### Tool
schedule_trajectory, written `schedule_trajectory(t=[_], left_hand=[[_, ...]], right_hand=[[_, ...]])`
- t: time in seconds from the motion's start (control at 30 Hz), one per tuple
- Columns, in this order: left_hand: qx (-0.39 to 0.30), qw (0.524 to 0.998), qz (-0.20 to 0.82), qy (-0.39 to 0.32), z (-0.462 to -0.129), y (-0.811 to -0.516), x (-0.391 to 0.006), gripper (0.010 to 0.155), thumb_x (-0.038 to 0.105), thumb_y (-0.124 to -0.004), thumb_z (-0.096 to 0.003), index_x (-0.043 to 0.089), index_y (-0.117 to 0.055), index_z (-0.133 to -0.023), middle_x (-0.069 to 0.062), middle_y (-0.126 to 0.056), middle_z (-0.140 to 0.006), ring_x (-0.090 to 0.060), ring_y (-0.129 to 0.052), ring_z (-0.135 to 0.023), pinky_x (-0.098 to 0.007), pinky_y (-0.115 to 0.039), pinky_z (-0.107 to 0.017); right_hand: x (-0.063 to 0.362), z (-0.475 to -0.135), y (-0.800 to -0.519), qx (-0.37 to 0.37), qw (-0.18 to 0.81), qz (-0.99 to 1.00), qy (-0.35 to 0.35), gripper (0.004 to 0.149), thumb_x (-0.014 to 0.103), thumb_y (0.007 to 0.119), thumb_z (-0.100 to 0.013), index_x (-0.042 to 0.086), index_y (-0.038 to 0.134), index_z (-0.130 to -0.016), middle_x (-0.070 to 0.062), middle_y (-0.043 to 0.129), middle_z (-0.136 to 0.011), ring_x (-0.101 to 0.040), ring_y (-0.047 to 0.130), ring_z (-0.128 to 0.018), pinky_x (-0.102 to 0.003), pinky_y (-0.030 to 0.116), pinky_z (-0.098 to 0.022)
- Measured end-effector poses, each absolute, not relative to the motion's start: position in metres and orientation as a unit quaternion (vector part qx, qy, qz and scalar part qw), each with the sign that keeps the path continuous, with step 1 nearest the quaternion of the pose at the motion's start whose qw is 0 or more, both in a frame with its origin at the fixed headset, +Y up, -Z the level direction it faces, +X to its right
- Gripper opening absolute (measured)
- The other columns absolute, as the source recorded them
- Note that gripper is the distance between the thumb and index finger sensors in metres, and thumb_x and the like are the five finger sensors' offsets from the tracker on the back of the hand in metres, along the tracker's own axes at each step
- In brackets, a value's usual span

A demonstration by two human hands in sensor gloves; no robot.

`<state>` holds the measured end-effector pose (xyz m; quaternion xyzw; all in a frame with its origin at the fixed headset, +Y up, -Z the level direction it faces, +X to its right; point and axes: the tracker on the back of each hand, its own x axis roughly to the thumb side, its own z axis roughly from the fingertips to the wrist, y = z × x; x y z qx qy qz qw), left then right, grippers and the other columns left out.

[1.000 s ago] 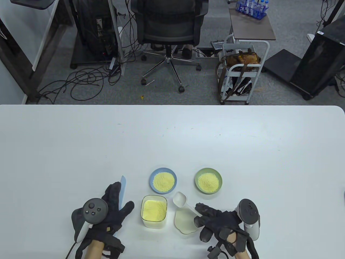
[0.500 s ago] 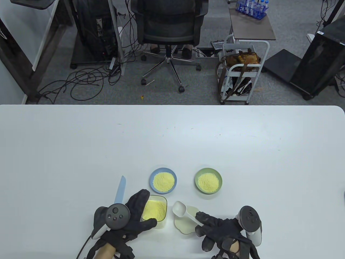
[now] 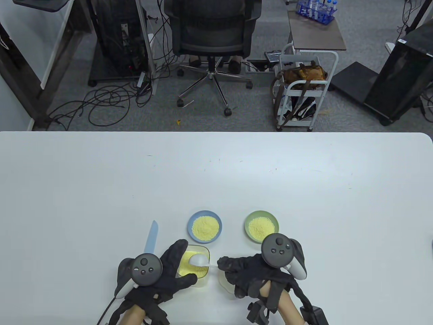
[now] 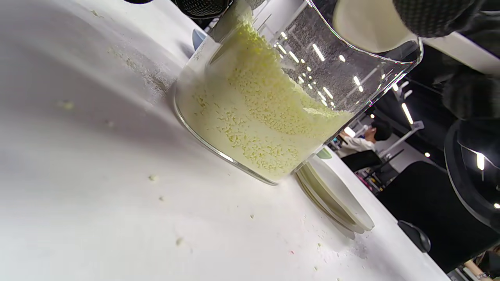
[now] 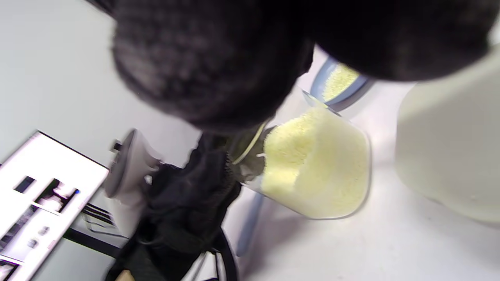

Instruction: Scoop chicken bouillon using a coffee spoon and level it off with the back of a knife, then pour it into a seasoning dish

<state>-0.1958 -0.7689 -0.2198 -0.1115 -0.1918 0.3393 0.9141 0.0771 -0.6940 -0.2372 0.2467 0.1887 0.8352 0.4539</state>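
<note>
Nearest you, your left hand (image 3: 159,274) wraps the clear glass container (image 3: 194,265) of chicken bouillon (image 4: 265,113): the fingers reach along its far-left side and the thumb lies along its near edge, so the hand grasps it and holds it on the white table (image 3: 216,176). In the left wrist view the container stands tilted, the yellow granules banked against one wall, and a few loose grains lie scattered on the table beside it. Your right hand (image 3: 257,274) comes in from the right, its fingers curled around the handle of the white coffee spoon (image 3: 199,260); the spoon's bowl sits over the bouillon inside the container, though you cannot tell whether it touches the granules. Under that hand a pale cream lid (image 5: 449,148) lies flat on the table just right of the container. To the left, beyond your left hand, the light blue knife (image 3: 151,237) lies on the table, its tip pointing away from you, untouched. Farther off stand two seasoning dishes, each holding bouillon: the blue dish (image 3: 205,226) just behind the container, and the green dish (image 3: 261,226) to its right, partly hidden by the tracker on your right hand.
</note>
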Motion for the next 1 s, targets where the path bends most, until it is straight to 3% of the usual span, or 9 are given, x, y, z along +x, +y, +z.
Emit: schedule_trajectory(t=[0.3, 0.67, 0.83, 1.0], left_hand=[[-0.117, 0.912, 0.343, -0.193, -0.22, -0.769, -0.196, 0.099, 0.07, -0.073, -0.0386, 0.028, -0.018, -0.11, -0.008, -0.035, -0.12, -0.035, -0.051, -0.112, -0.059, -0.045, -0.076], [-0.117, 0.913, 0.341, -0.192, -0.22, -0.769, -0.197, 0.099, 0.069, -0.074, -0.0387, 0.028, -0.018, -0.11, -0.009, -0.036, -0.12, -0.036, -0.052, -0.111, -0.059, -0.045, -0.076], [-0.117, 0.913, 0.341, -0.192, -0.221, -0.769, -0.197, 0.099, 0.069, -0.074, -0.0387, 0.028, -0.018, -0.11, -0.009, -0.036, -0.12, -0.036, -0.052, -0.111, -0.059, -0.045, -0.076], [-0.117, 0.913, 0.34, -0.193, -0.221, -0.769, -0.197, 0.099, 0.069, -0.074, -0.0386, 0.028, -0.018, -0.11, -0.009, -0.035, -0.12, -0.036, -0.051, -0.111, -0.059, -0.045, -0.076]], right_hand=[[0.035, -0.259, -0.684, 0.256, 0.309, 0.894, 0.199, 0.041, 0.01, 0.082, -0.032, 0.0, 0.077, -0.072, -0.034, 0.081, -0.055, -0.014, 0.094, -0.012, -0.037, 0.083, -0.007], [0.007, -0.261, -0.691, 0.235, 0.297, 0.874, 0.305, 0.04, 0.007, 0.079, -0.032, -0.005, 0.074, -0.07, -0.035, 0.087, -0.043, -0.001, 0.09, 0.004, -0.029, 0.085, 0.008], [0.009, -0.261, -0.702, 0.242, 0.341, 0.838, 0.351, 0.041, 0.01, 0.076, -0.036, -0.008, 0.069, -0.072, -0.032, 0.09, -0.039, 0.003, 0.093, 0.005, -0.026, 0.089, 0.008], [0.019, -0.257, -0.724, 0.231, 0.474, 0.763, 0.375, 0.041, 0.009, 0.07, -0.042, -0.013, 0.059, -0.075, -0.032, 0.09, -0.036, 0.003, 0.096, 0.004, -0.025, 0.09, 0.008]])
